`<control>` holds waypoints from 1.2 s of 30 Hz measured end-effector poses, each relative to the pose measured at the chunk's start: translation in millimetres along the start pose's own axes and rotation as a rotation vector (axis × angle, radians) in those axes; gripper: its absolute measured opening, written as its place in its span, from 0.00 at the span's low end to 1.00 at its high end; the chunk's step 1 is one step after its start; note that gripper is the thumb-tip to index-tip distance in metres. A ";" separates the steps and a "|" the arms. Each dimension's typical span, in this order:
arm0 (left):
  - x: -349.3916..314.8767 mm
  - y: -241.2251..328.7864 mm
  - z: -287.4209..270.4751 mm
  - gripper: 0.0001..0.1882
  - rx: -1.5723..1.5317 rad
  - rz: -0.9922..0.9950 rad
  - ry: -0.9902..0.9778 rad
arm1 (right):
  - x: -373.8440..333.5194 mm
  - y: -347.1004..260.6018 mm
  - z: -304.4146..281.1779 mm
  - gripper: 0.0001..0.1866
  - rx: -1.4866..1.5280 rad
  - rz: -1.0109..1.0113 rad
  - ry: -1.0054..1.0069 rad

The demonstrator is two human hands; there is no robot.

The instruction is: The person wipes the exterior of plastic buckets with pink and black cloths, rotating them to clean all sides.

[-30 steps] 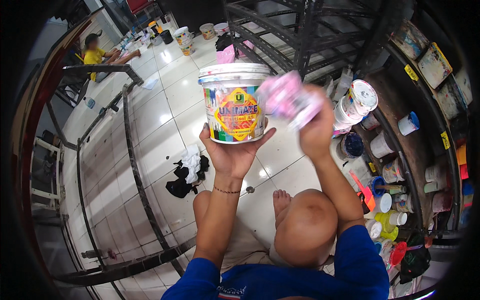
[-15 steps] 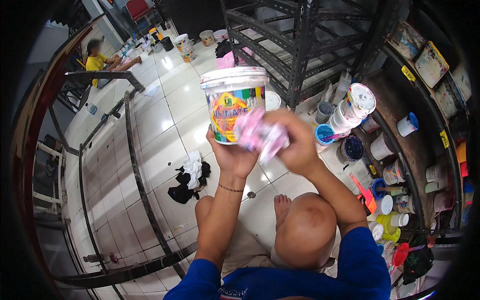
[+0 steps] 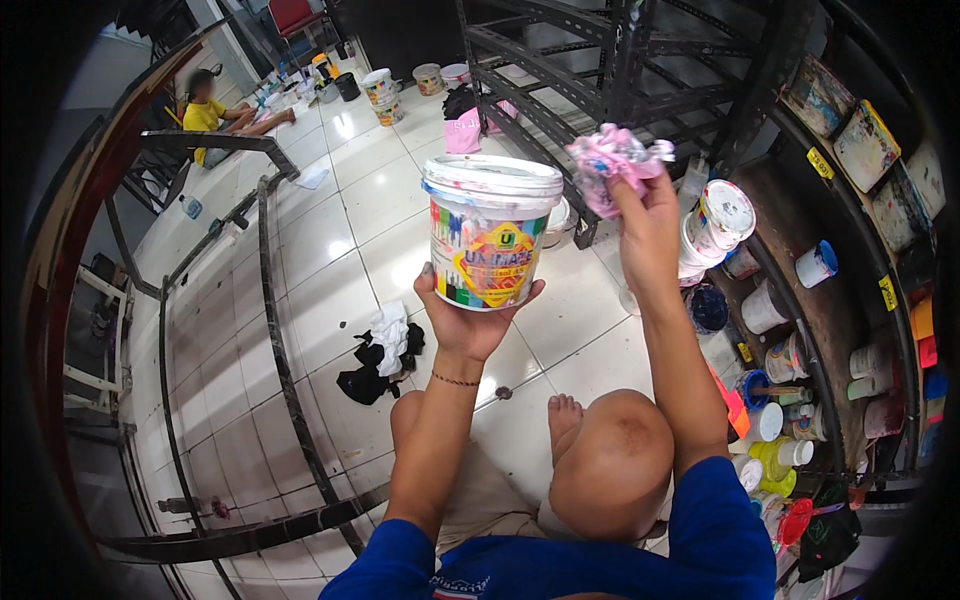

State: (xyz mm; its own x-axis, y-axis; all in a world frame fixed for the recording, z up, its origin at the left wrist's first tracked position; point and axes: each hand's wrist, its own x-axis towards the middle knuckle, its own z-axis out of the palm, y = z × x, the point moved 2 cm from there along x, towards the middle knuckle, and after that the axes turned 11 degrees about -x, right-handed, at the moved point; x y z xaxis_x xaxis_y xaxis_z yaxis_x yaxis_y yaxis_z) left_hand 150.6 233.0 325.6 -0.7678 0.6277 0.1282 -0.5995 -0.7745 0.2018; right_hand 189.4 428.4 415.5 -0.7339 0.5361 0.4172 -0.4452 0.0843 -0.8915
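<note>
A lidded plastic paint tub [image 3: 490,235], white with a colourful printed label and paint smears round its lid, is held up in front of me. My left hand [image 3: 470,320] grips it from below, thumb up the left side and fingers under the base. Up to the right of the tub, apart from it, my right hand [image 3: 645,215] pinches a crumpled pink rag [image 3: 618,168] with dark and white stains. On the tiles below the tub lie black and white cloths [image 3: 385,345].
A black metal frame [image 3: 270,300] runs along my left. To my right, a shelf [image 3: 790,215] holds several paint tubs, with stacked white tubs [image 3: 722,215] beside it. Dark slotted racks [image 3: 620,80] stand ahead. A person in yellow [image 3: 205,115] sits on the floor far left.
My right hand has moved the pink rag off the tub's front, up and to the right. The tub has shifted slightly right and down and turned a little in my left hand.
</note>
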 end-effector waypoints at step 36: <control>-75.2 93.2 -91.9 0.57 0.184 0.439 0.200 | -107.3 380.8 -97.3 0.18 -0.083 1.118 -0.367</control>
State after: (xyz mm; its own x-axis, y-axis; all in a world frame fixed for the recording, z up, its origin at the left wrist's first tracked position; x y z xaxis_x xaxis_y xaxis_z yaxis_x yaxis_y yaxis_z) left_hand 131.8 106.4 245.6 -0.9772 0.2053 0.0550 -0.1749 -0.9239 0.3404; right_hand 148.6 484.7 14.1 -0.8044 0.0738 -0.5895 0.5639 -0.2175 -0.7967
